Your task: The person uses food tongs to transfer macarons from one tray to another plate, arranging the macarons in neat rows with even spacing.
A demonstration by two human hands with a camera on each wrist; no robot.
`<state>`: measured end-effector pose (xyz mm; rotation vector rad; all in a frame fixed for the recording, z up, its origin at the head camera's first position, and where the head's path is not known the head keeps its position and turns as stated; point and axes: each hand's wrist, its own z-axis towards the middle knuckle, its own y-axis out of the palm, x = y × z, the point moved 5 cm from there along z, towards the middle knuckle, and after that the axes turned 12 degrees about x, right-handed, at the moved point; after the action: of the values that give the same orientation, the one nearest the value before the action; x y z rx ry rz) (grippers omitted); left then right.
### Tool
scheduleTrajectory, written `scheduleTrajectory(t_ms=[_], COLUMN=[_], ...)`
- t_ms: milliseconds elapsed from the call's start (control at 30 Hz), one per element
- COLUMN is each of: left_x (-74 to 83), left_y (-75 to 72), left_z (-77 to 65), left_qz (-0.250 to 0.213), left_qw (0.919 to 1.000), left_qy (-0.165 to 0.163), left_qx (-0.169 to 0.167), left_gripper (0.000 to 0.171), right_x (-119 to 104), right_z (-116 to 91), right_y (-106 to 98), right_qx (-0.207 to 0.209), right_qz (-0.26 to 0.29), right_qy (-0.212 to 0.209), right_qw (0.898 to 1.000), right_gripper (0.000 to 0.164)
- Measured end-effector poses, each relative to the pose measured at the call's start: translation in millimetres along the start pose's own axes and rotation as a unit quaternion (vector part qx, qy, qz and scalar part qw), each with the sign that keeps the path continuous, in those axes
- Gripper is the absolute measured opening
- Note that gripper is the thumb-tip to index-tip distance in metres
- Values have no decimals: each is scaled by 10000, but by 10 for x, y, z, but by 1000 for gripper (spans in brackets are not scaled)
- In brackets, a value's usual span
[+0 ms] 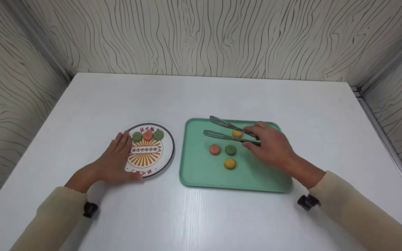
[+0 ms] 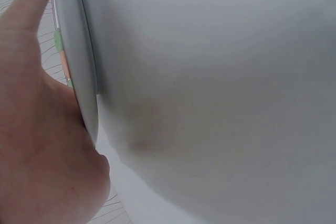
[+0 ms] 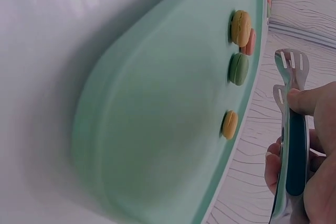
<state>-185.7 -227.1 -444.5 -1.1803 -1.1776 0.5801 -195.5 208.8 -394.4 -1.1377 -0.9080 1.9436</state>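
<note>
My right hand (image 1: 272,144) grips a pair of metal serving tongs (image 1: 223,136) with dark handles, fingers and thumb on opposite sides. The tongs' slotted tips are spread apart with nothing between them, above a green tray (image 1: 197,174). On that tray lie a pink macaron (image 1: 214,149), a green macaron (image 1: 230,150), a yellow macaron (image 1: 229,163) and another yellow macaron (image 1: 237,134) near the tongs. My left hand (image 1: 115,158) rests with extended fingers against the left rim of a round patterned plate (image 1: 166,153). A pink macaron (image 1: 148,135) sits there between two green macarons (image 1: 137,136).
Plate and tray stand side by side on a white table (image 1: 187,216), with a narrow gap between them. Wood-grain patterned panels (image 1: 201,38) rise behind the table and at both sides. The tray has a raised edge (image 3: 100,119).
</note>
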Motion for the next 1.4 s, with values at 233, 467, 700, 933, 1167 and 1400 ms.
scheduleTrajectory(t_ms=[233, 467, 700, 933, 1167, 1400], left_x=[2, 2, -1, 1, -19, 1], left_y=[-3, -9, -11, -8, 8, -10], left_z=[-1, 3, 1, 5, 10, -3], left_qz=[69, 18, -11, -59, 22, 20], left_qw=[10000, 10000, 10000, 10000, 10000, 9999], left_qy=[6, -10, -35, -17, -6, 93], left_qx=[-3, -17, -7, 37, 15, 68], left_gripper=[135, 136, 136, 135, 136, 135], right_x=[110, 229, 313, 394, 469, 528], right_z=[-51, -106, -149, -196, -217, -244], right_y=[-3, -16, -48, -65, -80, -58], right_qx=[-9, 5, 25, -20, 7, -28], right_qz=[-54, -16, -74, -157, -202, -228], right_qy=[110, 260, 381, 445, 549, 671], right_qw=[9999, 9997, 9992, 9989, 9983, 9975], right_gripper=[42, 40, 40, 42, 43, 43])
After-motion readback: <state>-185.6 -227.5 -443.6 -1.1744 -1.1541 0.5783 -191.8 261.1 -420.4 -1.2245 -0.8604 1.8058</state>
